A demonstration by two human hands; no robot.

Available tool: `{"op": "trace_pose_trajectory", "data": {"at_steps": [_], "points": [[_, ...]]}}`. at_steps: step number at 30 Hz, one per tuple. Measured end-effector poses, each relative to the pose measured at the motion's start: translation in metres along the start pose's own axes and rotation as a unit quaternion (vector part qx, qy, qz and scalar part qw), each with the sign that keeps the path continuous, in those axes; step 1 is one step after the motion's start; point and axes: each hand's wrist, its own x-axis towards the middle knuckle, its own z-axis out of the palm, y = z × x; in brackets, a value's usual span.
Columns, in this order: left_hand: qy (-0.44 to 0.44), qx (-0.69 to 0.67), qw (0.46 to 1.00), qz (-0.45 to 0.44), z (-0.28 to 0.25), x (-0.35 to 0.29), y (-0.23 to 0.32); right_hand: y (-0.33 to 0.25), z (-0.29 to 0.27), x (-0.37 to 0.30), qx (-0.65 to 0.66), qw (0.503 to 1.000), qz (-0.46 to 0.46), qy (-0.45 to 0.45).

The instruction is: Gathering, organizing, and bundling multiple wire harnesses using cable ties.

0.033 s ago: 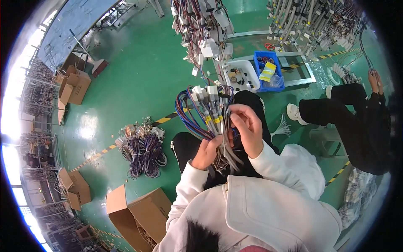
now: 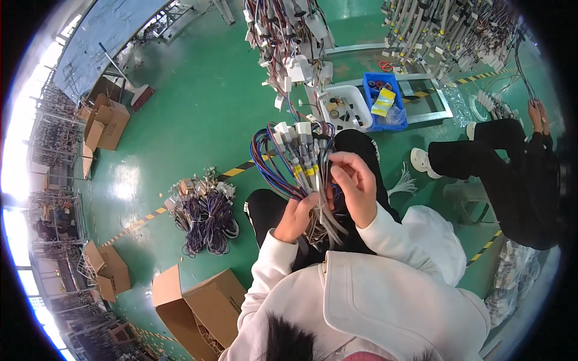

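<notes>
A bundle of wire harnesses stands above my lap, with white connectors at its top, yellow bands midway and grey cables below. Blue, red and dark wires loop out on its left side. My left hand is closed round the lower part of the bundle, its thumb in front. At the bundle's right edge, my right hand has its fingers bent, with the thumb and forefinger tips at a thin wire beside the grey connectors. Just what lies between those fingertips is partly hidden.
More harnesses hang ahead. Beyond my knees are a white tub and a blue bin. Tied dark harnesses lie on the floor at left, near an open cardboard box. Another person sits at right.
</notes>
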Motion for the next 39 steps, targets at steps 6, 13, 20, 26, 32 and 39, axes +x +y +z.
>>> {"op": "trace_pose_trajectory", "data": {"at_steps": [6,13,20,26,32,39], "points": [[0.043,0.085,0.993,0.067,-0.005,-0.002,-0.012,-0.004,-0.001,-0.014,-0.354,0.879,-0.310,-0.072],[0.006,0.069,0.998,0.007,-0.004,0.000,-0.009,-0.005,-0.010,-0.013,-0.331,0.889,-0.308,-0.077],[0.140,-0.075,0.986,0.049,-0.001,-0.001,-0.010,0.005,-0.014,-0.012,-0.280,0.937,-0.199,-0.062],[0.200,-0.163,0.964,0.061,-0.033,0.018,-0.008,0.053,-0.007,-0.011,-0.062,0.921,0.196,-0.330],[0.295,-0.307,0.902,0.073,-0.080,0.018,-0.019,0.065,0.054,0.014,-0.214,0.881,0.239,-0.349],[0.271,-0.171,0.947,0.023,-0.173,-0.008,-0.005,0.123,0.127,0.038,-0.315,0.833,0.197,-0.409]]}}
